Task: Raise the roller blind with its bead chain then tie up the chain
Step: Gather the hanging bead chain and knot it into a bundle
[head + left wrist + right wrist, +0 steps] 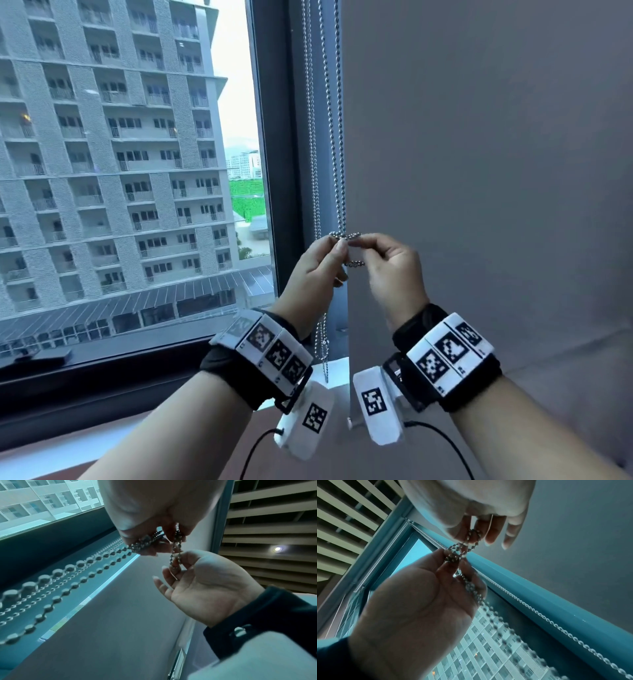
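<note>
The silver bead chain hangs down the dark window frame to chest height. There both hands pinch it. My left hand holds a bunched length between thumb and fingers, seen close in the left wrist view. Just to its right, my right hand pinches a small loop of chain with thumb and forefinger, its other fingers spread. A short piece of chain bridges the two hands. The slack dangles below them to the sill. The window glass is uncovered; the blind itself is out of sight.
A grey flat surface fills the right side, close behind my right hand. The dark window frame stands left of the chain, with a white sill below. A slatted ceiling with a spotlight is overhead.
</note>
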`<state>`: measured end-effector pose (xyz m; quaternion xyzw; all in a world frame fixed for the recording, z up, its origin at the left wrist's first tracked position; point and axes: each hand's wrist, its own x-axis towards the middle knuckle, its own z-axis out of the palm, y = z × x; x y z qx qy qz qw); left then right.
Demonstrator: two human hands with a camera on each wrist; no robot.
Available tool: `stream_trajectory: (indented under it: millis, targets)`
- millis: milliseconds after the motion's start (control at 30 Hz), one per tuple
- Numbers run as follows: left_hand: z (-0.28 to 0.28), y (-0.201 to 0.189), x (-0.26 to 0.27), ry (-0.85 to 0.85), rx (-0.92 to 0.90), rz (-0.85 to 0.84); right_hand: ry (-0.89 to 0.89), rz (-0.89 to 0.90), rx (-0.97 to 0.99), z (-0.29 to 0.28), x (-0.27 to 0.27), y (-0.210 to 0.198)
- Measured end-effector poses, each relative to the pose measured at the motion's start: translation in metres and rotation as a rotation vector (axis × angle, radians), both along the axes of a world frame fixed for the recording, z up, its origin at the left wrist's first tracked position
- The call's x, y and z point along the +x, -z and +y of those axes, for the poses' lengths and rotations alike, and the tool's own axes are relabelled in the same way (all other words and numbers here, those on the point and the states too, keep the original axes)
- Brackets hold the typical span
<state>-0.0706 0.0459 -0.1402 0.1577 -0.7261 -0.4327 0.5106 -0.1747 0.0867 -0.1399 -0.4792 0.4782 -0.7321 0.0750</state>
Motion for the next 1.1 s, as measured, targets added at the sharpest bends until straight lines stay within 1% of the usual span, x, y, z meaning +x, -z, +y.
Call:
stream_trajectory:
  millis: [67,100,167,233,333,400,467,533,567,667,767,833,900,1000,1100]
  targets:
    - [0.002,-0.001,-0.001,0.139,0.117,0.009,-0.071,0.058,0.090,-0.001,0.001,0.000]
    - [0.002,-0.002,-0.001,0.216,0.187,0.017,-0.150,0.046,0.124,0.001,0.001,0.000]
    - [0.004,-0.004,0.002,0.357,0.301,0.016,-0.353,-0.038,0.155,0.006,0.000,-0.001]
    - [0.004,-0.005,0.006,0.463,0.374,0.000,-0.509,-0.052,0.194,0.010,-0.004,-0.001]
    - [0.006,-0.007,0.009,0.518,0.418,-0.026,-0.647,-0.077,0.223,0.009,-0.010,-0.003]
    - [0.006,-0.007,0.010,0.530,0.418,-0.038,-0.674,-0.123,0.227,0.006,-0.014,-0.007]
    - [0.006,-0.007,0.010,0.540,0.403,-0.051,-0.703,-0.221,0.196,0.002,-0.017,-0.009]
    - [0.004,-0.004,0.009,0.528,0.393,-0.045,-0.702,-0.289,0.170,0.000,-0.019,-0.009]
    - [0.003,-0.001,0.009,0.496,0.386,-0.031,-0.662,-0.284,0.164,-0.001,-0.020,-0.008]
    - [-0.005,0.004,0.010,0.329,0.339,0.023,-0.477,-0.224,0.140,-0.003,-0.021,-0.003]
    - [-0.014,0.005,0.013,0.209,0.287,0.011,-0.384,-0.233,0.088,0.000,-0.022,0.000]
    - [-0.018,0.005,0.015,0.175,0.277,-0.006,-0.435,-0.323,0.029,0.005,-0.026,-0.002]
    - [-0.022,0.005,0.016,0.157,0.270,-0.016,-0.558,-0.408,-0.020,0.011,-0.030,-0.005]
    - [-0.024,0.006,0.016,0.129,0.268,-0.004,-0.648,-0.396,0.030,0.016,-0.035,-0.004]
    - [-0.025,0.009,0.015,0.108,0.294,0.036,-0.667,-0.315,0.143,0.012,-0.039,0.009]
